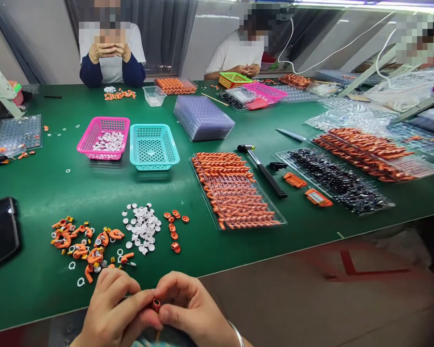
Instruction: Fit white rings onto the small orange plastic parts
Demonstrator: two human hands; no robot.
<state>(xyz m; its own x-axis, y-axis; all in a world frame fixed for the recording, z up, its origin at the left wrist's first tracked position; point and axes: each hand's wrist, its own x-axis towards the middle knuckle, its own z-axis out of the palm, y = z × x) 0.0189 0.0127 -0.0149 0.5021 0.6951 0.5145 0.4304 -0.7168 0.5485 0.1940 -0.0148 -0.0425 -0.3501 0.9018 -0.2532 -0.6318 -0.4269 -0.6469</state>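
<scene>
Near the table's front edge, my left hand (117, 308) and my right hand (191, 306) meet with their fingertips pinched. Between them is a small orange plastic shell (156, 303) with a dark round opening; the fingers hide most of it. Beyond my left hand lies a loose pile of curved orange earbud-like pieces (94, 253) with yellow and silvery bits. White round discs (142, 226) are heaped to the right of that pile. Several small orange cups (173, 235) lie beside the discs. A few white rings (80, 282) are scattered close to my left hand.
A pink basket (90, 152) holds white pieces, beside a turquoise basket (155, 167). Clear trays of orange parts (235, 193) and black parts (332, 178) flank a hammer (265, 176). A phone (2, 233) lies left. Two people (112, 62) sit opposite.
</scene>
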